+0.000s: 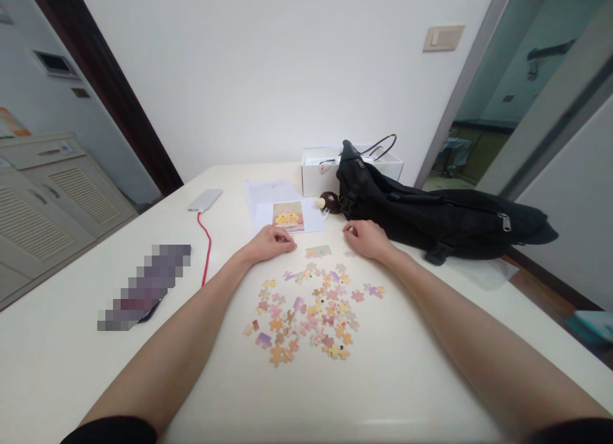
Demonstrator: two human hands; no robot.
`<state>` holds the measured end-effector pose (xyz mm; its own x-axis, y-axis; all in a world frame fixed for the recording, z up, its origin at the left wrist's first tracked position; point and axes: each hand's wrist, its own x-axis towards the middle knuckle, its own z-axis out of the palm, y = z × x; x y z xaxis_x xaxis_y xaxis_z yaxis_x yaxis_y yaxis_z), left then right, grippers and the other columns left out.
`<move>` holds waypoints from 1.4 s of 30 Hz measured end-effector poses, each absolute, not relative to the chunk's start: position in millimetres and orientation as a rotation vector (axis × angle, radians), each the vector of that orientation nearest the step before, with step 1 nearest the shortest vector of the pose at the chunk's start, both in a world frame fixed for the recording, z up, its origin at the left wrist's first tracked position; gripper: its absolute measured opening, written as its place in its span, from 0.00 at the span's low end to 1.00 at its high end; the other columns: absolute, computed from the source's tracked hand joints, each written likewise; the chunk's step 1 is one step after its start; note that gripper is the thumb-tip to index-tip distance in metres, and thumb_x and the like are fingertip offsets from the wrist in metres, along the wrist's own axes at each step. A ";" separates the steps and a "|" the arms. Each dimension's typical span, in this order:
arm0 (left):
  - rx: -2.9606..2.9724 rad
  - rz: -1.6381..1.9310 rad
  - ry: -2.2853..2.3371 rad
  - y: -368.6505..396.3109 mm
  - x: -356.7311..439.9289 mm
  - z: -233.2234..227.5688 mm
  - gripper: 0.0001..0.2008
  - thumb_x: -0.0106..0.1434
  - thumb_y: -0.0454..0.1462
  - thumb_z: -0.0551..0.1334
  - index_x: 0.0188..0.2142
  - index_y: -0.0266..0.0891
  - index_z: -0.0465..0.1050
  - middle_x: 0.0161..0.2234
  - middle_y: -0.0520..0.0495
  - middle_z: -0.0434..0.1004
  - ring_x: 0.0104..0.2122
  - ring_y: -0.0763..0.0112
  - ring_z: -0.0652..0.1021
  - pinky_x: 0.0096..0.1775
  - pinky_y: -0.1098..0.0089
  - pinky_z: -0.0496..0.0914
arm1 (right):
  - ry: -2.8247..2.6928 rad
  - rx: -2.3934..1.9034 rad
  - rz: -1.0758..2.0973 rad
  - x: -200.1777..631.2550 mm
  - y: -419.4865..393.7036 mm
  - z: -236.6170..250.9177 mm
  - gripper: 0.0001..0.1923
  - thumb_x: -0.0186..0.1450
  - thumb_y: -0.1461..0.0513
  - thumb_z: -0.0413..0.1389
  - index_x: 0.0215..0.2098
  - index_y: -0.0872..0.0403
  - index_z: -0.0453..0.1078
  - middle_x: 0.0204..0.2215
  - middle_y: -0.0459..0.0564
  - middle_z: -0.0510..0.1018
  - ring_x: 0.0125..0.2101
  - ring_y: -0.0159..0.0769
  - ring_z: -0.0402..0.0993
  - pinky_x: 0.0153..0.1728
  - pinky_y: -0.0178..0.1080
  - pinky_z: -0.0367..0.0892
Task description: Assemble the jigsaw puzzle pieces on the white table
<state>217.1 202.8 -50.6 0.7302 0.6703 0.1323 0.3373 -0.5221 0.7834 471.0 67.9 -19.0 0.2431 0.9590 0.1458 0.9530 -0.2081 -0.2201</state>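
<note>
My left hand [271,243] rests on the table with its fingers curled in, just in front of a printed picture [288,216] of a yellow figure. Nothing shows between its thumb and fingers. Opposite it, my right hand [368,238] lies loosely closed beside the black bag, and no object is visible in it. Between the hands is a small joined strip of puzzle pieces [318,252]. A pale puzzle piece [350,253] lies by the right hand. Nearer to me, many loose jigsaw pieces [313,310] in yellow, pink, orange and purple are scattered, some seemingly joined.
A black bag [412,214] sprawls across the right side, before a white box [316,179] with cables. White papers [263,191] lie at the back. On the left are a power bank [205,200], its red cable [207,239] and a pixelated object [148,284].
</note>
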 end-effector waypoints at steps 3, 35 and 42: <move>2.152 0.551 0.719 203.5 216.9 -51.3 0.16 0.51 0.48 0.65 0.25 0.36 0.78 0.27 0.46 0.75 0.27 0.71 0.69 0.29 0.72 0.61 | -1.968 -2.263 -0.002 466.8 59.4 -8.2 0.16 0.64 0.62 0.50 0.46 0.52 0.76 0.39 0.56 0.81 0.38 0.45 0.76 0.36 0.39 0.64; 3.019 0.642 0.671 183.3 225.7 -50.6 0.21 0.68 0.49 0.56 0.26 0.37 0.69 0.34 0.46 0.73 0.33 0.68 0.72 0.30 0.68 0.56 | -2.142 -2.253 -0.074 419.4 25.8 34.6 0.15 0.68 0.61 0.48 0.45 0.54 0.75 0.37 0.59 0.80 0.39 0.47 0.76 0.35 0.40 0.62; 3.054 0.637 0.642 180.1 225.9 -48.2 0.18 0.69 0.47 0.55 0.28 0.37 0.70 0.34 0.48 0.74 0.34 0.68 0.73 0.30 0.69 0.58 | -2.126 -2.244 -0.111 420.4 14.8 37.5 0.15 0.68 0.59 0.47 0.45 0.51 0.75 0.37 0.55 0.80 0.37 0.45 0.76 0.31 0.39 0.61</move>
<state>225.9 180.1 -48.2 0.8389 0.3773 0.3922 0.3949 -0.9179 0.0386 420.4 14.8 37.5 0.0531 0.9949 0.0855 0.9984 -0.0545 0.0139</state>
